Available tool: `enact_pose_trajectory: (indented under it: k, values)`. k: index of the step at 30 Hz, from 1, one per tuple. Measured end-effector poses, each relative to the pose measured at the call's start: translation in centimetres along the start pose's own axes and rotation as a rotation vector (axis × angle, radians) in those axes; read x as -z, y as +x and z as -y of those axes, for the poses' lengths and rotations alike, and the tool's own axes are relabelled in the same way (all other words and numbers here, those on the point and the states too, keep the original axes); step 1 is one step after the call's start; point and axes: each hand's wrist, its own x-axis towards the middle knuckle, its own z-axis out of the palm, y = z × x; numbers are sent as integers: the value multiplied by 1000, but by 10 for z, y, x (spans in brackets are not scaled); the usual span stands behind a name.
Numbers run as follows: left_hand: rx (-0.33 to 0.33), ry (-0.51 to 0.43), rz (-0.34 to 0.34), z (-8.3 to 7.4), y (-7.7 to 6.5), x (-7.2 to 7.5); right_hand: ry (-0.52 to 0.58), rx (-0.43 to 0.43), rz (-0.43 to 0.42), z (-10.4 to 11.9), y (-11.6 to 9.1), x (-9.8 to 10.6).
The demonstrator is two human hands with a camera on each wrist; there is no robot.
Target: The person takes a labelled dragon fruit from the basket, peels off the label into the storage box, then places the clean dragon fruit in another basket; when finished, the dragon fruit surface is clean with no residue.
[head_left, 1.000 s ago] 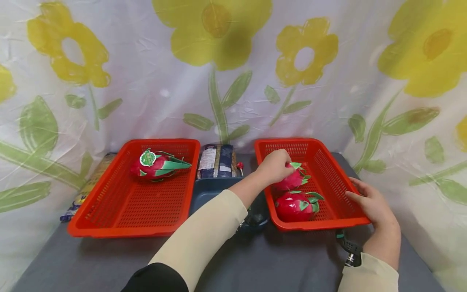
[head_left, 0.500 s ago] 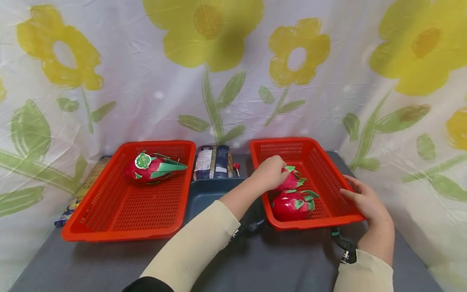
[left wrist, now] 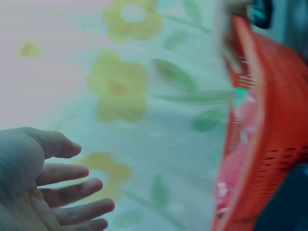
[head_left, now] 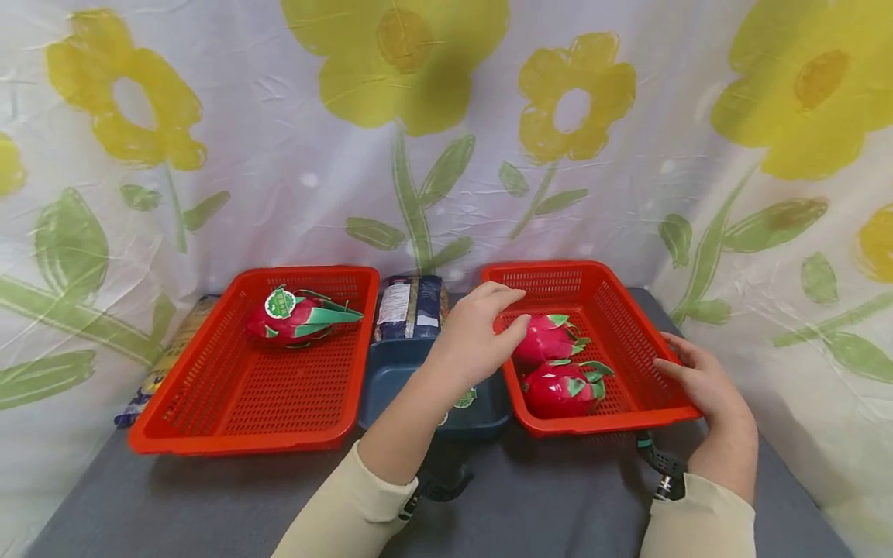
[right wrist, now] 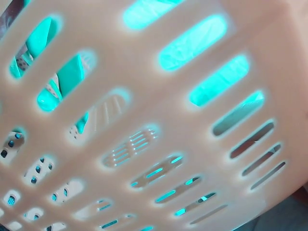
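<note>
My left hand [head_left: 481, 329] hovers over the right rim of the blue tray [head_left: 391, 353], fingers apart. Its bare palm and spread fingers show in the left wrist view. Just right of it, two dragon fruits lie in the smaller red basket [head_left: 628, 425]: a rear dragon fruit [head_left: 544, 341] and a front dragon fruit [head_left: 561, 391], touching or nearly so. My right hand [head_left: 711, 387] holds that basket's right rim, fingertips over the edge. Only the slotted basket wall [right wrist: 144, 110] fills the right wrist view. Round green labels [head_left: 466, 399] in the tray are partly covered by my left arm.
A larger red basket [head_left: 244, 443] at the left holds one dragon fruit [head_left: 300, 316] with a round green label. A dark printed packet [head_left: 410, 308] stands behind the tray. A yellow packet [head_left: 167, 364] lies beside the left basket. Flowered cloth [head_left: 307, 217] closes off the back.
My left hand has let go of the rear dragon fruit and drawn back to the left, fingers opening. The fruit stays in the basket. My right hand keeps its place on the rim.
</note>
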Motion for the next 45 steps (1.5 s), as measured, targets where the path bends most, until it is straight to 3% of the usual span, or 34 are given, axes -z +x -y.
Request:
enact_pose_trajectory:
  k: [8,12,16,26,30,39,45]
  values:
    - [-86,-35,-346,3,-51,47,9,-20,19,2,0,-1]
    - [-97,-23,-467,12,-67,66,5,-25,20,1,0,0]
    - [-60,-12,-565,24,-77,88,-7,-31,19,-1,-1,1]
    - [169,-30,-893,68,-110,150,-16,-25,35,-3,-1,-3]
    - [333,-27,-972,92,-119,167,-27,-26,25,-2,1,1]
    - [717,-110,-984,157,-146,197,-42,-73,46,-2,3,6]
    - [874,-40,-928,192,-166,205,-222,-121,87,17,-6,19]
